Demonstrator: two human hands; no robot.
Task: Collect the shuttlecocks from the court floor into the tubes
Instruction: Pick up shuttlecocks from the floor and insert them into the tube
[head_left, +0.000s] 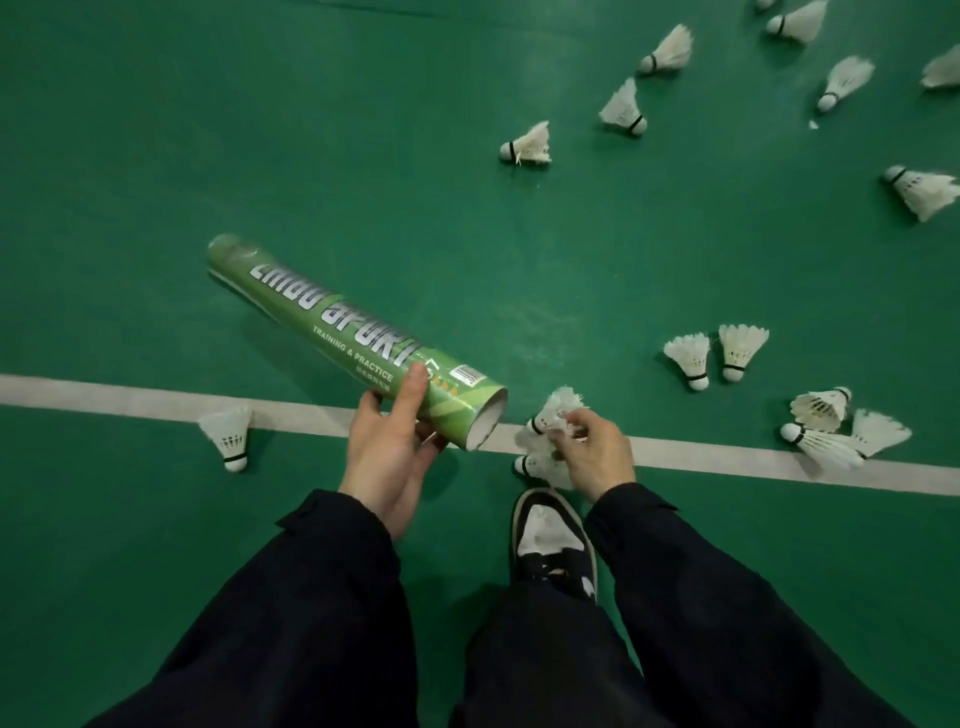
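My left hand (387, 452) grips a long green cardboard tube (332, 322) near its open end, which points right and toward me. Just right of that opening, my right hand (597, 449) pinches a white feather shuttlecock (558, 408) by its feathers, cork toward the tube mouth. Another shuttlecock (535, 466) lies on the floor under that hand. A single shuttlecock (228, 436) lies left of my left hand by the white line.
Several white shuttlecocks are scattered over the green court floor (156, 156): a pair (714, 356) and a cluster (836, 428) to the right, more at the far right (623, 109). A white court line (104, 392) crosses the view. My black-and-white shoe (553, 540) stands below my right hand.
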